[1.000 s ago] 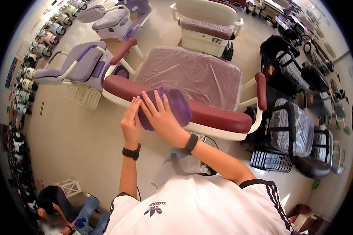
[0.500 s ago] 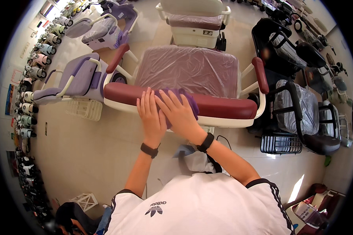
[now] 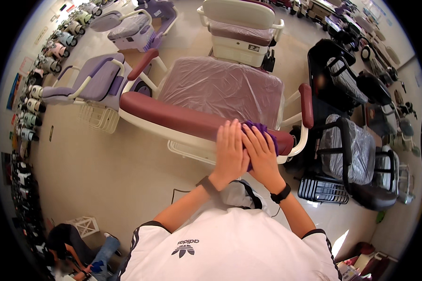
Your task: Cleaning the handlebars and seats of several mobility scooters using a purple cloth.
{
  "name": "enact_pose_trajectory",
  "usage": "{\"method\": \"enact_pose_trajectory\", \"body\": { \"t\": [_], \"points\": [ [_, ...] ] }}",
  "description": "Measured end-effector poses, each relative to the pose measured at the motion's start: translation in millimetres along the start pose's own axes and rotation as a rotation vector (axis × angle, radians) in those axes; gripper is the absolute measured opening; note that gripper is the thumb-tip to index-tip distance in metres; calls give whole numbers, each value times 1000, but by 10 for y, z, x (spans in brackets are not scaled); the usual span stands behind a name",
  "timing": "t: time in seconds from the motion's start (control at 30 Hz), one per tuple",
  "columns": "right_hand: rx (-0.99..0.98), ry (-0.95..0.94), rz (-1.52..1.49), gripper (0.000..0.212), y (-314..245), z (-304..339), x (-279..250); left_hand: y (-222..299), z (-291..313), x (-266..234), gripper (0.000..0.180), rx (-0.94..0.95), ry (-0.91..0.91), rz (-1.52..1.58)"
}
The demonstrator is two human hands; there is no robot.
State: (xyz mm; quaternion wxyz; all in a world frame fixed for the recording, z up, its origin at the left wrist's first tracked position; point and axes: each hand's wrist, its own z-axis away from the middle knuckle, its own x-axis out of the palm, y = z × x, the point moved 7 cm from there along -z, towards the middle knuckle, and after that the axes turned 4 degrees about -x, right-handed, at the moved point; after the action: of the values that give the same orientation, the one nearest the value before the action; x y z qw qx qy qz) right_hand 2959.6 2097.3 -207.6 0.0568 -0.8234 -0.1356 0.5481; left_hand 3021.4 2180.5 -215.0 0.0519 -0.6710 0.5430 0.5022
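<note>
The maroon padded backrest (image 3: 173, 114) of a seat with a cream frame crosses in front of me. A bunched purple cloth (image 3: 271, 136) lies on its right part, mostly under my right hand (image 3: 263, 157). That hand rests flat over the cloth, pressing it to the pad with the fingers stretched out. My left hand (image 3: 230, 152) lies close beside it, fingers straight and together on the backrest, the two hands touching at the thumbs. Whether any cloth is under the left palm is hidden. Beyond the backrest is the seat cushion (image 3: 220, 86), covered in wrinkled clear plastic.
Maroon armrests (image 3: 306, 105) flank the seat. A cream wire basket (image 3: 187, 151) hangs below its back. Purple seats (image 3: 91, 79) stand left, a black seat with a basket (image 3: 324, 189) right, another cream seat (image 3: 241, 44) ahead. A person (image 3: 72, 246) crouches at lower left. Scooters line the left wall.
Both hands and the purple cloth have slid right along the backrest, from its middle toward its right end. The whole view has turned slightly.
</note>
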Motion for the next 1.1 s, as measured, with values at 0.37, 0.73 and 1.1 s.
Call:
{"method": "enact_pose_trajectory", "body": {
  "t": [0.37, 0.73, 1.1],
  "points": [
    [-17, 30, -7, 57, 200, 134, -31, 184, -11, 137, 68, -46, -14, -33],
    [97, 46, 132, 61, -71, -101, 116, -73, -38, -132, 66, -4, -88, 57],
    [174, 1, 199, 75, -913, -1079, 697, -1229, -114, -928, 61, 105, -88, 127]
  ]
}}
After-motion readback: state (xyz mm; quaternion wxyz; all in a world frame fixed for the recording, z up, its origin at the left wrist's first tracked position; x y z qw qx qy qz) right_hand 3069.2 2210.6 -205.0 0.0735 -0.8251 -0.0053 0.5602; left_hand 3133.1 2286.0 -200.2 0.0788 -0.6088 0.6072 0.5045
